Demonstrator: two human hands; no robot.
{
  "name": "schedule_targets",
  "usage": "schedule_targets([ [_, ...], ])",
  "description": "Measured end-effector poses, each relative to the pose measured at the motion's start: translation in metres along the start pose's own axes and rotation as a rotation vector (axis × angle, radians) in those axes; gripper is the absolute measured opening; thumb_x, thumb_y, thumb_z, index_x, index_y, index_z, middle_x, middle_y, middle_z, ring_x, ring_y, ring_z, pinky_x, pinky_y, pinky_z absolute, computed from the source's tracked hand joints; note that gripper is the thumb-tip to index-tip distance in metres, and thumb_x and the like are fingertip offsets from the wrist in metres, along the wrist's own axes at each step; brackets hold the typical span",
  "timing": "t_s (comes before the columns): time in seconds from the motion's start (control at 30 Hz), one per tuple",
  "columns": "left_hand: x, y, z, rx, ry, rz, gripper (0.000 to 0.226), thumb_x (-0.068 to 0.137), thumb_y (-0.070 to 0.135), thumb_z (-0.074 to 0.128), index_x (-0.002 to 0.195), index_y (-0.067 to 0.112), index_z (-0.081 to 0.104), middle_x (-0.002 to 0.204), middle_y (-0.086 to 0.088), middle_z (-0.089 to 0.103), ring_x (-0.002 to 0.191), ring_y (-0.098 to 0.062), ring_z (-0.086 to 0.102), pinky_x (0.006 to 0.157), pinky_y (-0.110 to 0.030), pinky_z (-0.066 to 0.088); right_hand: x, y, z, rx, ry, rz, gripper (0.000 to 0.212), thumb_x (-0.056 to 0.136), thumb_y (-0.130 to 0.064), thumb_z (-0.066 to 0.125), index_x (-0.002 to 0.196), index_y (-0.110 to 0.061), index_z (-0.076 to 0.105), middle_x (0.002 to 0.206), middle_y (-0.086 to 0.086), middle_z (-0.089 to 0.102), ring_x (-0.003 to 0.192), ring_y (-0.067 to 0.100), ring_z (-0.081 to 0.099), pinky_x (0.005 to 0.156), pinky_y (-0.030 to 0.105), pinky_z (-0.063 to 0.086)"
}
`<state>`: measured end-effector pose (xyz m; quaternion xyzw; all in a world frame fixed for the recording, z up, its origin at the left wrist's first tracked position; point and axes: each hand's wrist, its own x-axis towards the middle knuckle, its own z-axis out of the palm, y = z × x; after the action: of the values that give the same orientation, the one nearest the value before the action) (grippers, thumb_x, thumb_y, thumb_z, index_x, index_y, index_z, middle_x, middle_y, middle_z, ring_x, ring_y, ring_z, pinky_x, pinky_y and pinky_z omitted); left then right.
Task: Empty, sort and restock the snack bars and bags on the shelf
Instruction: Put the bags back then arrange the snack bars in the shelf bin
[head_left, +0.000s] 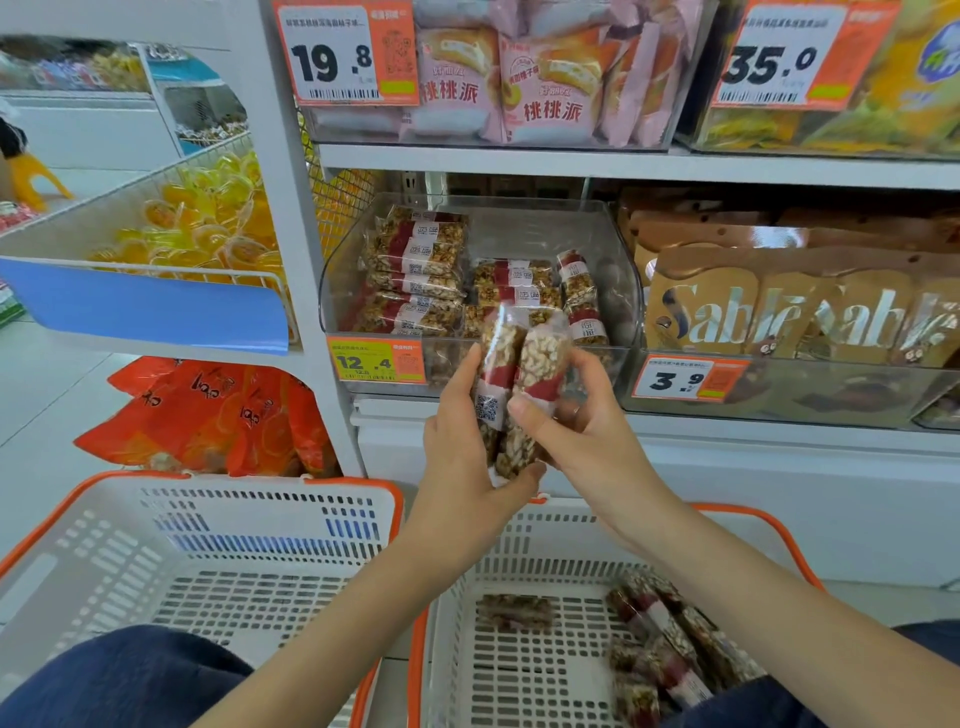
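Both hands hold two upright nut bars (522, 384) in clear wrap with red and white bands, just in front of the clear shelf bin (618, 244). My left hand (462, 441) grips them from the left and below. My right hand (576, 421) pinches them from the right. Several of the same nut bars (421, 270) lie stacked in the bin's left and middle. Several more nut bars (670, 639) lie in the right white basket (550, 535) below my arms.
A second white basket (208, 525) with an orange rim stands at lower left, holding nothing I can see. Brown Sablé bags (779, 312) fill the bin to the right. Pink cake packs (524, 73) sit on the shelf above. Orange bags (218, 415) and yellow jelly cups (202, 218) fill the left racks.
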<state>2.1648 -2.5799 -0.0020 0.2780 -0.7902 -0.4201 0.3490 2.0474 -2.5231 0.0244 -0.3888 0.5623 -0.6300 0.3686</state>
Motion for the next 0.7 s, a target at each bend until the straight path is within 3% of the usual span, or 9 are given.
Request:
schedule_targets([
  [0.1,-0.007,0.002,0.007,0.156,0.016,0.085,0.099,0.081,0.014,0.069,0.138,0.050,-0.004,0.136,0.032,0.016,0.122,-0.001,0.023,0.093,-0.005,0.031,0.001,0.001,0.003,-0.038,0.039,-0.013,0.048,0.080,-0.015,0.074,0.121,-0.026,0.051,0.108,-0.010,0.066,0.093,-0.004,0.064,0.069,0.010,0.050],
  [0.2,-0.009,0.009,0.006,0.040,-0.061,0.020,0.096,0.078,0.011,0.065,0.132,0.056,-0.002,0.130,0.028,0.023,0.122,-0.005,0.025,0.081,-0.002,0.036,0.006,0.001,-0.002,-0.115,0.087,0.014,0.038,0.076,-0.017,0.078,0.108,-0.025,0.058,0.100,-0.010,0.069,0.089,0.001,0.066,0.069,0.013,0.051],
  [0.27,-0.005,0.017,-0.001,-0.155,-0.093,-0.096,0.077,0.077,0.023,0.062,0.123,0.060,0.012,0.128,0.032,0.028,0.124,-0.004,0.030,0.076,-0.004,0.040,0.011,-0.002,-0.009,-0.268,0.091,-0.019,0.038,0.074,-0.022,0.080,0.105,-0.027,0.059,0.098,-0.014,0.068,0.089,-0.001,0.064,0.071,0.012,0.050],
  [0.33,-0.001,0.022,-0.006,-0.353,-0.030,-0.220,0.057,0.082,0.024,0.069,0.116,0.047,0.029,0.129,0.021,0.041,0.117,-0.001,0.044,0.068,-0.006,0.045,0.013,-0.006,-0.013,-0.545,0.011,-0.107,0.044,0.075,-0.023,0.080,0.111,-0.027,0.056,0.093,-0.021,0.063,0.084,-0.006,0.059,0.066,0.006,0.045],
  [0.4,0.002,0.023,-0.006,-0.440,0.051,-0.307,0.064,0.076,0.027,0.077,0.121,0.039,0.033,0.117,0.018,0.052,0.105,-0.001,0.057,0.062,-0.008,0.049,0.013,-0.007,-0.013,-0.808,-0.112,-0.183,0.043,0.076,-0.019,0.074,0.115,-0.021,0.056,0.086,-0.017,0.061,0.075,-0.003,0.057,0.060,0.010,0.045],
  [0.47,0.004,0.021,-0.003,-0.448,0.131,-0.369,0.067,0.070,0.029,0.080,0.121,0.035,0.037,0.107,0.018,0.056,0.097,-0.003,0.062,0.066,-0.012,0.053,0.012,-0.004,-0.009,-0.969,-0.179,-0.223,0.042,0.076,-0.018,0.070,0.114,-0.019,0.055,0.084,-0.008,0.064,0.072,0.007,0.060,0.059,0.020,0.048],
  [0.57,0.006,0.019,-0.001,-0.499,0.238,-0.442,0.041,0.075,0.023,0.079,0.105,0.027,0.052,0.099,0.004,0.064,0.090,-0.012,0.066,0.079,-0.033,0.057,0.013,0.000,-0.006,-1.020,-0.206,-0.256,0.043,0.077,-0.024,0.071,0.115,-0.021,0.051,0.093,-0.004,0.066,0.082,0.016,0.063,0.067,0.033,0.051],
  [0.7,0.012,0.018,-0.011,-0.626,0.294,-0.530,0.033,0.083,0.019,0.070,0.111,0.018,0.053,0.102,-0.006,0.065,0.091,-0.019,0.068,0.074,-0.036,0.060,0.019,-0.005,-0.014,-0.775,-0.321,-0.243,0.070,0.074,-0.030,0.081,0.130,-0.033,0.039,0.124,-0.015,0.055,0.107,0.003,0.057,0.084,0.021,0.050],
])
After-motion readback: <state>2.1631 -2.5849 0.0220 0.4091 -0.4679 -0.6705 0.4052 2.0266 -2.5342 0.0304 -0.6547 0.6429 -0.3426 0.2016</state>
